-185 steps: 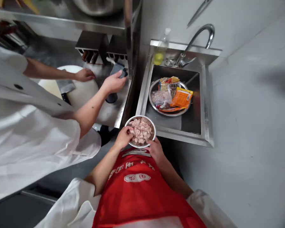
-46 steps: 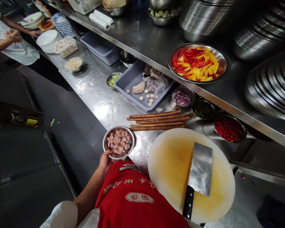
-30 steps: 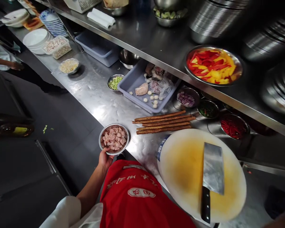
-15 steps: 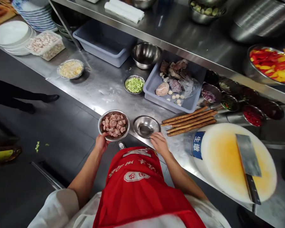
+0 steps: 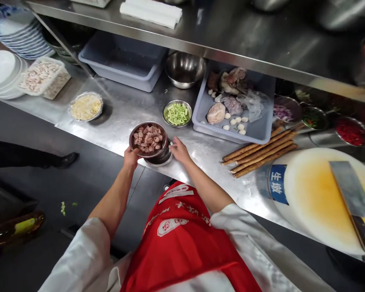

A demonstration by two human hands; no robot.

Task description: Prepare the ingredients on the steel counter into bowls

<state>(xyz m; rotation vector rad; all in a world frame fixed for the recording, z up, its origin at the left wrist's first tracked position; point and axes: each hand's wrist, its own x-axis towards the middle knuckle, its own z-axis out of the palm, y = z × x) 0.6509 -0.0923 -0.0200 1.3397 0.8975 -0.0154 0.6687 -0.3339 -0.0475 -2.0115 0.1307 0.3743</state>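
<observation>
My left hand (image 5: 131, 157) grips the near-left rim of a steel bowl (image 5: 130, 140) of pale brown chopped meat (image 5: 148, 139). The bowl is held over the table's front edge and partly covers a second steel bowl (image 5: 159, 162) beneath it. My right hand (image 5: 179, 151) pinches the right rim of that lower bowl; its inside is mostly hidden. Just behind them stands a small steel bowl of chopped green vegetable (image 5: 178, 113). To its right is a grey-blue tub (image 5: 231, 136) with meat pieces, white round pieces and a clear plastic bag.
Brown sticks (image 5: 258, 156) lie right of my right hand, beside a round chopping block (image 5: 310, 194) bearing a cleaver (image 5: 351, 188). An overhead shelf (image 5: 219, 52) crosses the back. Leftward are a wrapped bowl (image 5: 85, 106), plates (image 5: 3, 73) and another person's leg (image 5: 24, 154).
My left hand has brought the meat bowl rightward and up over the other bowl's rim. The lower bowl has shifted left with my right hand. The view has turned a little.
</observation>
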